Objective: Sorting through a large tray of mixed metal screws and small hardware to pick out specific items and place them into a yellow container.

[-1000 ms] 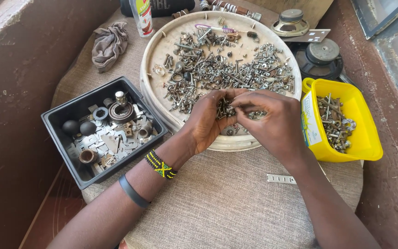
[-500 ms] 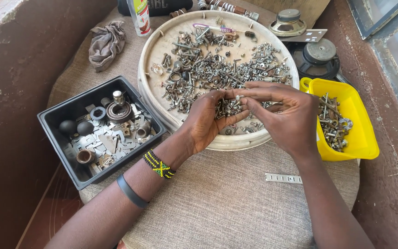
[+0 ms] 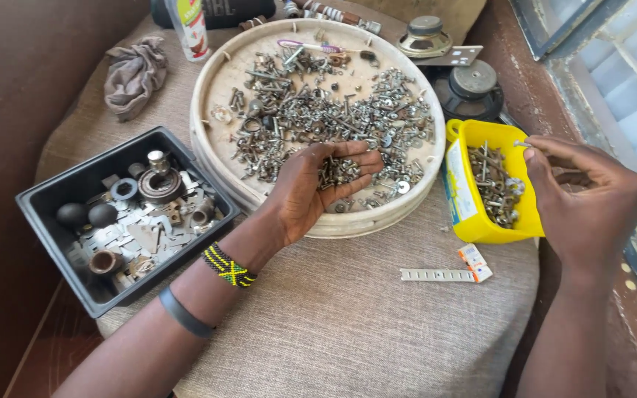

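the right hand [image 3: 587, 199] has swung away from the left hand [image 3: 311, 188] toward three o'clock, over the yellow plastic tub [image 3: 460, 188] of screws, fingertips pinching a small metal screw [image 3: 519, 144]. the left hand lies palm-up, loosely cupped around a heap of small screws [image 3: 337, 172], over the round pale wooden tray [image 3: 208, 110].

Two bare forearms, no sleeves in view. Left hand [image 3: 311, 188]: bare, no rings seen. Left wrist: beaded bracelet [image 3: 228, 267], black, yellow and green pattern. Up forearm, toward 7 o'clock of bracelet: plain dark grey band [image 3: 184, 315], smooth, narrow. Right hand [image 3: 584, 199]: bare, wrist unadorned, no watch, no band.
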